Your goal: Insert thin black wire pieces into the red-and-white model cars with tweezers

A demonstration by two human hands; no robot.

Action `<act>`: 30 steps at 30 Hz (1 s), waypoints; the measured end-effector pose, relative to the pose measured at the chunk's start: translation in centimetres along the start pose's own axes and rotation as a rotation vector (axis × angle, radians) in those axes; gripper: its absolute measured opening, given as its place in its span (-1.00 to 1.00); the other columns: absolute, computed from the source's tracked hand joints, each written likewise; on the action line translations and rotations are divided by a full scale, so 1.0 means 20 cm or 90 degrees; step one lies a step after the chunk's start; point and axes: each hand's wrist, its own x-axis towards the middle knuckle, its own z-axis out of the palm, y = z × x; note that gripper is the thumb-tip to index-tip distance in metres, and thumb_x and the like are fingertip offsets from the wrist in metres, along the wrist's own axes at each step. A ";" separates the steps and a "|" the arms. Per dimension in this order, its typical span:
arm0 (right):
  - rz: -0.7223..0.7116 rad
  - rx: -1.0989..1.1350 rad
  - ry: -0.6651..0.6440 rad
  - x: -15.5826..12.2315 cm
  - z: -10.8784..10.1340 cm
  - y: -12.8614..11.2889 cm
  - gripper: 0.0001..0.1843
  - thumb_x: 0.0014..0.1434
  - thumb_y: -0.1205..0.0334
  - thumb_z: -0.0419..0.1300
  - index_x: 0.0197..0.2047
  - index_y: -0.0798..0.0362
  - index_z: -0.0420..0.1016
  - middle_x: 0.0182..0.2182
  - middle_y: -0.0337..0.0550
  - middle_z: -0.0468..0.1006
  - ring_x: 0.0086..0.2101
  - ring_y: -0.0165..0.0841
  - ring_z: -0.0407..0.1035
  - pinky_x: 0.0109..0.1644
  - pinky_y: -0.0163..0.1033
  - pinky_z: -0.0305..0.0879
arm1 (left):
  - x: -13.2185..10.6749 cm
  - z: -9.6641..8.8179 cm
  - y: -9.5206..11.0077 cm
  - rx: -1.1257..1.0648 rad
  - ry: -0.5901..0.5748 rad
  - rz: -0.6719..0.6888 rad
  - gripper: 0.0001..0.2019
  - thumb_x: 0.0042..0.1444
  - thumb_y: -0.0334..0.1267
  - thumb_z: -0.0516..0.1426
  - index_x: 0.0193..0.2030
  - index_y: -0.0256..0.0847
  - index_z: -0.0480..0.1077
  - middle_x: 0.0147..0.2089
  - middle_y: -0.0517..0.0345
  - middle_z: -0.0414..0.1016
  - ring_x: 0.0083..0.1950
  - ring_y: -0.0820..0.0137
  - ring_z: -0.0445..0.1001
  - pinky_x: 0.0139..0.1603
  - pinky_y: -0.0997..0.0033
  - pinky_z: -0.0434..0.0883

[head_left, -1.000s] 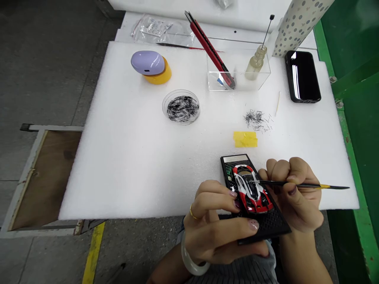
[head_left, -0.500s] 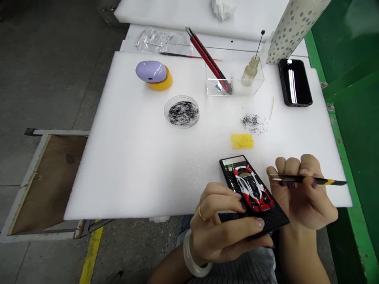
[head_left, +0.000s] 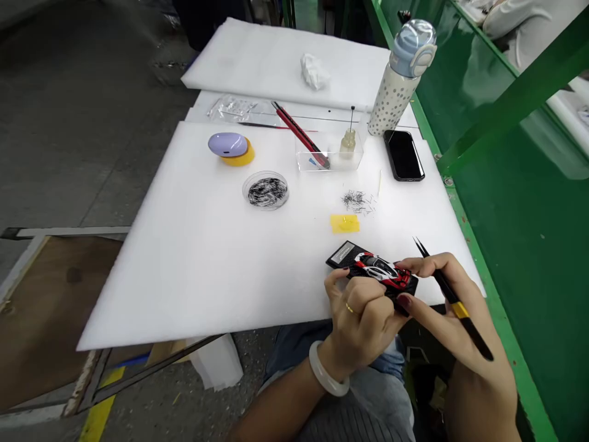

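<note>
A small red, white and black model car (head_left: 381,270) sits on a black base plate (head_left: 343,256) near the front edge of the white foam sheet (head_left: 207,258). My left hand (head_left: 363,313), with a ring and a pale bangle, is closed around the base plate and car from the near side. My right hand (head_left: 451,307) touches the car's right end with its fingertips and pinches black tweezers (head_left: 448,293), their tips pointing up and away from the car.
On the foam lie a yellow tape piece (head_left: 345,223), loose black pins (head_left: 358,200), a dish of pins (head_left: 265,191), a clear box (head_left: 329,156) with a red knife and a small bottle, a phone (head_left: 404,163), a dotted water bottle (head_left: 399,77) and a purple case (head_left: 227,145). Green frame at right.
The view has tilted up and pulled back. My left hand has turned the car and plate to lie sideways. The tweezers left the car and now point upward.
</note>
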 end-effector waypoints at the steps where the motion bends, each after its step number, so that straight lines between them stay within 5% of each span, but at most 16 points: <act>1: 0.002 -0.022 -0.008 0.01 0.00 0.00 -0.72 0.24 0.17 0.35 -0.13 -0.09 0.30 -0.04 -0.18 0.60 -0.02 -0.27 0.49 0.00 -0.23 0.39 | 0.00 0.01 0.00 0.007 -0.008 0.005 -0.78 0.29 -0.31 0.21 -0.29 -0.19 0.22 -0.33 0.32 0.36 -0.30 0.52 0.50 0.28 0.18 0.22; 16: 0.025 0.020 0.055 0.05 0.04 0.15 -0.64 0.19 0.07 0.36 -0.25 -0.05 0.21 -0.21 -0.18 0.61 -0.24 -0.31 0.45 -0.13 -0.21 0.36 | -0.05 -0.02 0.04 -0.038 -0.037 0.054 -0.79 0.21 -0.25 0.29 -0.35 -0.18 0.35 -0.33 0.20 0.44 -0.12 0.31 0.40 0.19 0.11 0.28; 19: 0.044 0.047 0.155 0.01 -0.04 0.21 -0.60 0.14 0.04 0.40 -0.24 -0.06 0.22 -0.17 -0.17 0.61 -0.22 -0.29 0.48 -0.10 -0.17 0.37 | -0.14 -0.03 0.10 -0.161 -0.041 0.082 -0.84 0.21 -0.35 0.22 -0.38 -0.22 0.34 -0.40 0.19 0.41 -0.27 0.38 0.39 -0.16 0.29 0.34; 22: 0.069 0.031 0.365 -0.02 -0.25 0.30 -0.50 -0.03 -0.02 0.49 -0.25 -0.08 0.26 -0.17 -0.13 0.61 -0.21 -0.23 0.49 -0.09 -0.10 0.35 | -0.30 0.02 0.13 -0.313 -0.127 0.102 -0.80 0.19 -0.30 0.21 -0.44 -0.19 0.32 -0.47 0.25 0.39 -0.44 0.46 0.35 -0.32 0.33 0.28; 25: 0.126 -0.067 0.583 -0.04 -0.52 0.42 -0.47 -0.17 -0.08 0.52 -0.29 -0.11 0.32 -0.25 -0.07 0.60 -0.22 -0.12 0.48 -0.10 0.02 0.31 | -0.50 0.11 0.10 -0.579 -0.459 -0.169 -0.78 0.09 -0.09 0.32 -0.41 -0.14 0.46 -0.44 0.26 0.45 -0.40 0.45 0.38 -0.30 0.36 0.29; 27: 0.213 -0.176 0.655 -0.07 -0.72 0.54 -0.53 -0.18 -0.04 0.54 -0.33 -0.15 0.38 -0.30 -0.02 0.59 -0.27 -0.08 0.45 -0.14 0.09 0.24 | -0.61 0.17 0.04 -0.738 -0.703 -0.501 -0.82 -0.02 -0.11 0.37 -0.36 -0.14 0.55 -0.37 0.22 0.48 -0.32 0.41 0.41 -0.18 0.35 0.34; 30: 0.263 -0.328 0.700 -0.14 -0.96 0.71 -0.55 -0.23 -0.04 0.56 -0.51 -0.18 0.35 -0.50 -0.11 0.48 -0.48 -0.15 0.30 -0.29 0.09 0.12 | -0.70 0.26 -0.08 -0.727 -0.717 -0.675 -0.75 -0.09 -0.09 0.39 -0.41 -0.20 0.51 -0.47 0.23 0.38 -0.40 0.42 0.33 -0.23 0.31 0.32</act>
